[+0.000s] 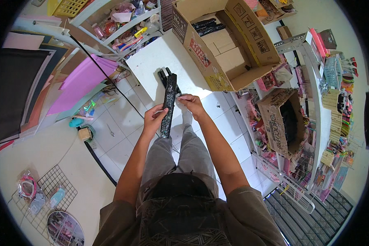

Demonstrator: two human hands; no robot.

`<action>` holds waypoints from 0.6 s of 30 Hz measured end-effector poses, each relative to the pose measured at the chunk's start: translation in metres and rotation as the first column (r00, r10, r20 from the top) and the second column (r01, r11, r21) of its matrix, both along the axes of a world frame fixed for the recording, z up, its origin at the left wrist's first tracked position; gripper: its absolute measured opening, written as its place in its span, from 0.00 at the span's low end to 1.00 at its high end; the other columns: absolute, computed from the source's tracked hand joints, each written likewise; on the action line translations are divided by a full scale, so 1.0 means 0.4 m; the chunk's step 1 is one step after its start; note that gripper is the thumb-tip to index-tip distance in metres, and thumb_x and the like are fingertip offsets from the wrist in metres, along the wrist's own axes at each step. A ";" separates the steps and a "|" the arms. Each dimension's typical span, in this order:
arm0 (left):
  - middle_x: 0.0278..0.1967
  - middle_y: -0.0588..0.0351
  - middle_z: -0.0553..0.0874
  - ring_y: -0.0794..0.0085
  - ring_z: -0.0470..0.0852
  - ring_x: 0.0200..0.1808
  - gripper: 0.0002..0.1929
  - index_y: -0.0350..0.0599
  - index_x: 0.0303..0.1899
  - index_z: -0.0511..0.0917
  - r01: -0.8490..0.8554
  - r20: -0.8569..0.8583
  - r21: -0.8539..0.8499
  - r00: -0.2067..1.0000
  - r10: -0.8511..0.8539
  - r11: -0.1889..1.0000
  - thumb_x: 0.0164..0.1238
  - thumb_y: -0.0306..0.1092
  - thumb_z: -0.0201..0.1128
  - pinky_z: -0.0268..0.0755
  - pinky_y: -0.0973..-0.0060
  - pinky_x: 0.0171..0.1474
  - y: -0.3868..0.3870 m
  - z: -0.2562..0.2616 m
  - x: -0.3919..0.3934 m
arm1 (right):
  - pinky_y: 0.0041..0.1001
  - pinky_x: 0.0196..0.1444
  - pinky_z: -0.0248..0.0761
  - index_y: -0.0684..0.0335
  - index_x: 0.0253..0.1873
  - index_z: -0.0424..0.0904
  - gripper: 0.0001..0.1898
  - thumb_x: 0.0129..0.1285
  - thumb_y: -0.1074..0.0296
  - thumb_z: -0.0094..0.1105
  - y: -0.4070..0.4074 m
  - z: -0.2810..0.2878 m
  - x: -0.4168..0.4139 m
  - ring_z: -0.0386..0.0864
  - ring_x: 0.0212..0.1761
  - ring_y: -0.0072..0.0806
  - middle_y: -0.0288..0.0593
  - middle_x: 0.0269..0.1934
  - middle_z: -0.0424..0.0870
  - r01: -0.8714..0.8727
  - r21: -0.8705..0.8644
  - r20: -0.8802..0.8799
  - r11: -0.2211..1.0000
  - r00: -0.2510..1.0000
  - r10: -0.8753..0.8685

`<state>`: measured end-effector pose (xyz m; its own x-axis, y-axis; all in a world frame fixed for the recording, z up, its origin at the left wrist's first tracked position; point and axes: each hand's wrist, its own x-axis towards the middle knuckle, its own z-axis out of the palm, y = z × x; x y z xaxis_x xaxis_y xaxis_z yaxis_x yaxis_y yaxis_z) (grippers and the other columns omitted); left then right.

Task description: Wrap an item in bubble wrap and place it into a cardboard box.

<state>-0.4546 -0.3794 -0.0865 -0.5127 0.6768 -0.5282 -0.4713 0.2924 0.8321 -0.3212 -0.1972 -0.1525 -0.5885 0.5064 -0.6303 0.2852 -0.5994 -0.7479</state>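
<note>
A long, narrow package wrapped in shiny black plastic (pixel 169 106) is gripped near its lower half by my left hand (pixel 155 118), thumb on top. It points away from me, its far end over the white tabletop (pixel 150 58). My right hand (pixel 192 106) is beside the package on its right, thumb and forefinger drawn together; whether something thin is between them I cannot tell. Behind the far end of the package lies a black tool (pixel 162 77), partly hidden, possibly a tape dispenser.
A large open cardboard box (pixel 200 58) stands on the table's right, with black-wrapped packages (pixel 210 26) inside. A smaller cardboard carton (pixel 275 129) sits by the loaded shelves (pixel 318 113). Pink sheets (pixel 80 83) hang at left. A spoon (pixel 110 130) lies on the tiled floor (pixel 123 123).
</note>
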 end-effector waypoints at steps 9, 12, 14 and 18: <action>0.48 0.59 0.94 0.83 0.89 0.44 0.15 0.35 0.64 0.88 0.021 0.019 0.032 1.000 -0.022 0.999 0.82 0.28 0.73 0.80 0.82 0.46 -0.002 0.009 -0.012 | 0.27 0.46 0.76 0.64 0.54 0.95 0.11 0.72 0.66 0.79 -0.001 0.075 0.047 0.86 0.45 0.24 0.39 0.47 0.96 -0.044 -0.042 0.164 0.998 0.985 0.051; 0.46 0.60 0.94 0.82 0.89 0.41 0.15 0.35 0.63 0.88 0.012 0.006 0.032 1.000 -0.012 0.999 0.82 0.28 0.73 0.80 0.82 0.43 -0.003 0.022 -0.017 | 0.29 0.55 0.77 0.63 0.56 0.95 0.12 0.73 0.66 0.78 0.005 0.161 0.059 0.87 0.50 0.26 0.39 0.47 0.95 -0.065 -0.049 0.151 0.997 0.986 0.071; 0.45 0.60 0.94 0.83 0.89 0.39 0.15 0.35 0.63 0.88 0.023 -0.011 0.045 1.000 -0.022 0.999 0.82 0.28 0.72 0.79 0.82 0.41 0.016 0.049 -0.024 | 0.31 0.67 0.74 0.61 0.57 0.96 0.12 0.73 0.68 0.76 0.018 0.215 0.079 0.86 0.59 0.31 0.39 0.52 0.94 -0.075 -0.026 -0.029 0.997 0.997 0.074; 0.42 0.61 0.94 0.84 0.88 0.36 0.14 0.34 0.61 0.89 0.168 -0.025 0.037 0.986 -0.167 0.985 0.82 0.29 0.72 0.78 0.82 0.37 0.038 0.122 -0.048 | 0.38 0.79 0.67 0.52 0.56 0.98 0.13 0.69 0.71 0.76 0.048 0.384 0.078 0.77 0.75 0.35 0.44 0.68 0.84 -0.169 0.279 -0.042 0.945 0.981 0.188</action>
<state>-0.4738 -0.3641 -0.0375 -0.4015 0.7740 -0.4896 -0.3997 0.3329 0.8541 -0.2900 -0.1780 0.0013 -0.7213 0.5358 -0.4390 0.3125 -0.3138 -0.8966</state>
